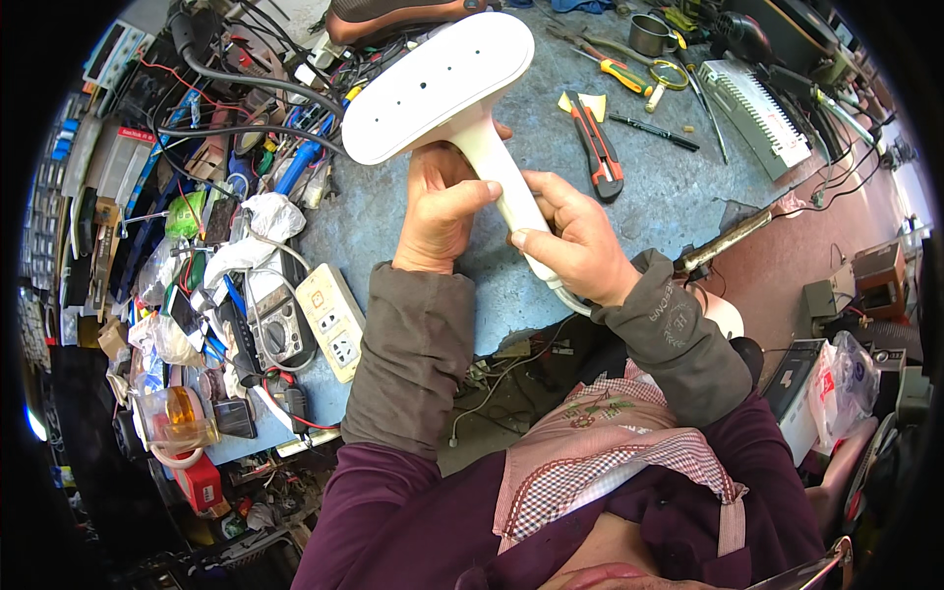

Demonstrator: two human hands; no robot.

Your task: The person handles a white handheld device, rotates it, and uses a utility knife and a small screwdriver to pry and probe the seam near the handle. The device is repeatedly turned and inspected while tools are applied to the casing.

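Observation:
A white garment steamer head (442, 88) with a flat oval plate, a few small dark holes and a long handle is held up over the blue worktop. My left hand (438, 211) is closed round the handle's upper part just under the plate, thumb lying along it, with some fingers hidden behind. Lower down, my right hand (582, 241) grips the handle's end, its thumb pressed on the near side. A pale hose or cord (570, 300) runs out from the handle below my right hand.
On the blue worktop (472, 315) lie a red and black utility knife (595, 147), a black pen (654, 132) and yellow-handled pliers (621, 74). A power strip (331, 320) and a multimeter (283, 329) sit at left beside crowded parts. A metal casing (752, 113) stands at right.

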